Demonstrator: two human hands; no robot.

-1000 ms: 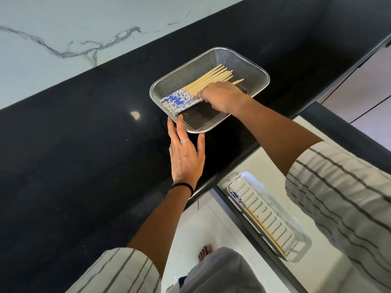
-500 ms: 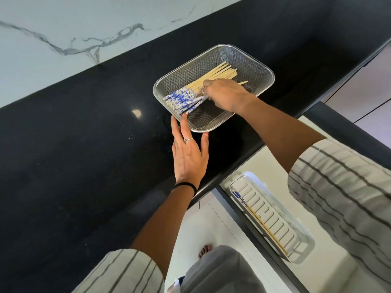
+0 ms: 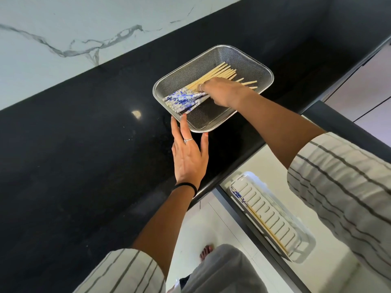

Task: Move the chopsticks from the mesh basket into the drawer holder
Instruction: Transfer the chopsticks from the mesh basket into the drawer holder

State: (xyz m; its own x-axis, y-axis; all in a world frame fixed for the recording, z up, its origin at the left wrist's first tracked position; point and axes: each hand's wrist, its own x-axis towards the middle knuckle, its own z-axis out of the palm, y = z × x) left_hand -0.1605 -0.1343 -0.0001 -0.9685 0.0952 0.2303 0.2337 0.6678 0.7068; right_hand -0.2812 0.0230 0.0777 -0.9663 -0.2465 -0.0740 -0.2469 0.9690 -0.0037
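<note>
A metal mesh basket (image 3: 249,60) sits on the black counter and holds several wooden chopsticks (image 3: 182,99) with blue-and-white patterned ends. My right hand (image 3: 224,90) lies over the middle of the bundle, fingers closed around a few chopsticks whose patterned ends splay toward the basket's near-left corner. My left hand (image 3: 189,153) rests flat on the counter, fingers spread, with fingertips touching the basket's near rim. A white ribbed drawer holder (image 3: 273,210) sits in the open drawer at the lower right, with one patterned chopstick lying along its left side.
The black counter (image 3: 84,166) runs diagonally, with a white marble wall (image 3: 63,28) behind it. The open drawer's dark front edge (image 3: 239,214) lies just below the counter edge. A bare foot (image 3: 206,251) shows on the pale floor below.
My right hand has slid toward the basket's near side and closed on a few chopsticks, pulling their patterned ends apart from the rest. My left hand keeps steadying the basket rim.
</note>
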